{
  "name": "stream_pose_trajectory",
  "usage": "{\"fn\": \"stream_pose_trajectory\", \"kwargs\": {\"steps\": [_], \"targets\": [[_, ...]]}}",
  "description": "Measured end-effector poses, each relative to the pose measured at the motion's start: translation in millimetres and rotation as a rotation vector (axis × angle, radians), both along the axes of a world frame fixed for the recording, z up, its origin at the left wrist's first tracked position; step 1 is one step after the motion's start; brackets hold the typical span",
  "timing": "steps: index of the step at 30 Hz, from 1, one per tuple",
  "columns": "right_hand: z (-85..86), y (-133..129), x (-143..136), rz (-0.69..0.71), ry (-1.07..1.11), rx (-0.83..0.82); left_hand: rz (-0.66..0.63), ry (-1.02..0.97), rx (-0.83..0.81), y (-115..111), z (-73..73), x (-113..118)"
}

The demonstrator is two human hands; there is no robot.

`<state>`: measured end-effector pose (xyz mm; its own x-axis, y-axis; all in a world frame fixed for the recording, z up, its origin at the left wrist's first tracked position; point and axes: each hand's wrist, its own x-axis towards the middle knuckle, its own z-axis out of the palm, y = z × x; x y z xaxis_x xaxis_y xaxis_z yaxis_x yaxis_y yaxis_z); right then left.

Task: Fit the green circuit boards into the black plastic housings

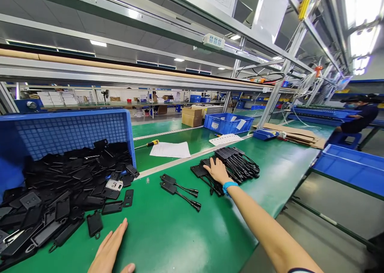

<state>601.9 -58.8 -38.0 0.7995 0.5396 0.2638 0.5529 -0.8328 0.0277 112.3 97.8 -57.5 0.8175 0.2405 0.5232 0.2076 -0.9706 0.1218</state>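
Note:
My right hand (218,171), with a blue band at the wrist, lies with fingers spread on the left part of a stack of black cabled devices (237,159). My left hand (109,247) is at the bottom left, fingers extended and thumb apart, holding nothing. Two black devices with cables (169,185) lie side by side on the green table between my hands. A large heap of black plastic covers (87,175) spills from a tipped blue crate (130,135) on the left. One loose black cover (95,224) lies just above my left hand.
White paper sheets (170,149) and a yellow-black screwdriver (152,143) lie behind the devices. Farther back are a cardboard box (192,117) and a blue crate (228,126). Flat cardboard (292,134) lies at the right. A person (361,115) sits at the far right.

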Motion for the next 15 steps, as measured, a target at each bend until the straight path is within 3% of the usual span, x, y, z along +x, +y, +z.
{"fn": "stream_pose_trajectory", "kwargs": {"steps": [5, 7, 11, 15], "targets": [[13.0, 6.3, -7.5, 0.051, -0.007, 0.062, 0.001, 0.019, 0.007, 0.4, -3.5, -0.4], [20.3, 16.9, -22.7, 0.141, 0.001, 0.075, -0.006, 0.017, -0.006, 2.4, -9.6, -1.4], [24.5, 45.8, -74.7, 0.529, 0.076, 0.020, 0.001, 0.032, -0.044, 7.0, -22.0, -3.5], [15.3, 67.1, -126.6, 0.849, 0.170, -0.078, 0.000, 0.036, -0.050, 8.9, -25.4, -5.6]]}}
